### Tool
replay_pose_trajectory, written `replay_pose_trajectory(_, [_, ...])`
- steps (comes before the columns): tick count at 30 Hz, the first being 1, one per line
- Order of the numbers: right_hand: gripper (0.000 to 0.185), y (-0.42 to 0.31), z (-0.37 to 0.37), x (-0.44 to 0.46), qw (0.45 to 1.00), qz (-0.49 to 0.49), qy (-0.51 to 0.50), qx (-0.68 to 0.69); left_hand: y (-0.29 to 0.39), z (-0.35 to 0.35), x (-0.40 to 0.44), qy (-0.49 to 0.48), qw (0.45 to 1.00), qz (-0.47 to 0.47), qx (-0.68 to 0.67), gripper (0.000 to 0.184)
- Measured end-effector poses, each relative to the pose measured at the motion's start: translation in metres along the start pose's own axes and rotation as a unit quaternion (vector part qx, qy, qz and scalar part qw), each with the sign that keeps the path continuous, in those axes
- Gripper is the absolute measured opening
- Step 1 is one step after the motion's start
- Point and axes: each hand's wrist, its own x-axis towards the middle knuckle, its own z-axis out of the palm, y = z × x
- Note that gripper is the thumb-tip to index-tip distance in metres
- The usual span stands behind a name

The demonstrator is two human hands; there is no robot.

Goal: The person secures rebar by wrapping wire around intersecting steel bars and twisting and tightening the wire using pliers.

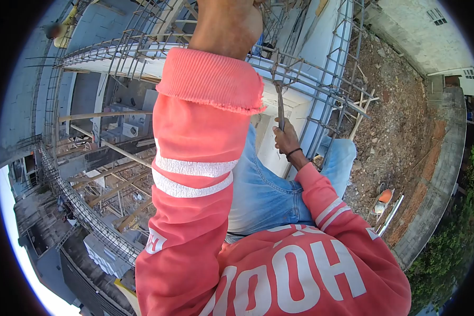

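Observation:
My right hand (287, 139), with a dark band at its wrist, is closed round the handle of dark metal pincers (280, 102). The tool's far end points up to a crossing of rebar (275, 66) on the beam cage in front of me; whether its jaws grip anything is too small to tell. My left hand (230, 26) reaches far forward past the turned-back red cuff, close to the camera. Only its wrist and back show; its fingers lie beyond the top edge. My jeans-clad legs (271, 184) are astride a pale wall beneath the rebar.
Rebar cages (331, 63) run along the wall tops, and another long cage (84, 203) curves down the left. Timber poles (113, 147) span a deep drop there. Rubble ground (392, 110) lies far below at right, with an orange-and-white object (383, 200) and a block wall (442, 174).

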Motion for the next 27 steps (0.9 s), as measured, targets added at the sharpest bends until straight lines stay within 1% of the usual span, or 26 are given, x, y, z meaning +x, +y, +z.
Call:
replay_pose_trajectory(2, [0.035, -0.036, -0.02, -0.017, 0.981, 0.1, -0.159, 0.043, 0.006, 0.003, 0.0, 0.018, 1.0, -0.017, -0.01, 0.03])
replay_pose_trajectory(3, [0.035, -0.031, -0.019, -0.016, 0.981, 0.1, -0.159, 0.043, 0.008, 0.005, 0.0, 0.035, 0.999, -0.035, -0.018, 0.03])
replay_pose_trajectory(6, [0.026, -0.015, -0.008, -0.008, 0.996, 0.034, -0.014, 0.082, 0.006, 0.002, -0.002, 0.037, 0.999, -0.032, -0.003, 0.03])
replay_pose_trajectory(7, [0.026, -0.021, -0.009, -0.013, 0.996, 0.033, -0.014, 0.083, 0.005, 0.003, -0.003, 0.036, 0.999, -0.031, -0.003, 0.03])
replay_pose_trajectory(9, [0.032, -0.045, -0.023, -0.036, 0.976, 0.08, -0.139, 0.15, 0.004, 0.004, -0.006, 0.035, 0.999, -0.013, 0.013, 0.03])
replay_pose_trajectory(11, [0.037, -0.058, -0.058, -0.051, 0.963, 0.08, -0.243, 0.086, 0.006, 0.004, -0.005, 0.037, 0.999, -0.023, 0.004, 0.03])
replay_pose_trajectory(12, [0.04, -0.064, -0.078, -0.059, 0.959, 0.051, -0.278, 0.032, 0.008, 0.002, -0.005, 0.041, 0.999, -0.033, -0.003, 0.029])
replay_pose_trajectory(13, [0.043, -0.071, -0.1, -0.065, 0.963, -0.026, -0.264, -0.055, 0.011, 0.002, -0.007, 0.044, 0.999, -0.029, -0.005, 0.029])
replay_pose_trajectory(14, [0.047, -0.081, -0.122, -0.072, 0.953, -0.103, -0.249, -0.143, 0.014, 0.004, -0.011, 0.04, 0.998, -0.039, -0.016, 0.029])
replay_pose_trajectory(15, [0.051, -0.097, -0.144, -0.082, 0.973, -0.095, -0.18, -0.106, 0.016, 0.005, -0.012, 0.04, 0.998, -0.044, -0.024, 0.029])
replay_pose_trajectory(16, [0.053, -0.12, -0.168, -0.081, 0.971, -0.139, -0.161, -0.112, 0.018, 0.005, -0.014, 0.04, 0.998, -0.048, -0.032, 0.029])
replay_pose_trajectory(17, [0.054, -0.139, -0.187, -0.073, 0.959, -0.195, -0.127, -0.164, 0.019, 0.006, -0.015, 0.04, 0.998, -0.034, -0.037, 0.028])
replay_pose_trajectory(18, [0.055, -0.178, -0.203, -0.069, 0.944, -0.187, -0.103, -0.252, 0.02, 0.005, -0.015, 0.042, 0.998, -0.026, -0.042, 0.028])
replay_pose_trajectory(19, [0.056, -0.2, -0.211, -0.055, 0.922, -0.228, -0.057, -0.308, 0.022, 0.005, -0.015, 0.044, 0.998, -0.017, -0.047, 0.028])
replay_pose_trajectory(20, [0.057, -0.216, -0.216, -0.035, 0.894, -0.267, -0.011, -0.36, 0.023, 0.003, -0.013, 0.072, 0.997, 0.002, -0.033, 0.028])
replay_pose_trajectory(21, [0.056, -0.221, -0.224, -0.001, 0.858, -0.329, -0.015, -0.395, 0.025, 0.001, -0.011, 0.1, 0.994, 0.022, -0.019, 0.028])
replay_pose_trajectory(22, [0.055, -0.227, -0.231, 0.038, 0.815, -0.39, -0.019, -0.427, 0.026, -0.003, -0.011, 0.103, 0.994, 0.027, -0.022, 0.028])
replay_pose_trajectory(24, [0.052, -0.252, -0.23, 0.102, 0.766, -0.352, -0.111, -0.527, 0.029, -0.017, -0.01, 0.1, 0.991, 0.087, -0.036, 0.028])
replay_pose_trajectory(25, [0.052, -0.263, -0.224, 0.127, 0.761, -0.357, -0.114, -0.53, 0.033, -0.024, -0.01, 0.1, 0.988, 0.108, -0.041, 0.028])
replay_pose_trajectory(26, [0.052, -0.274, -0.213, 0.146, 0.695, -0.343, -0.132, -0.618, 0.038, -0.031, -0.01, 0.106, 0.986, 0.11, -0.068, 0.027])
replay_pose_trajectory(27, [0.051, -0.283, -0.201, 0.158, 0.621, -0.325, -0.148, -0.697, 0.043, -0.037, -0.011, 0.117, 0.984, 0.118, -0.066, 0.027])
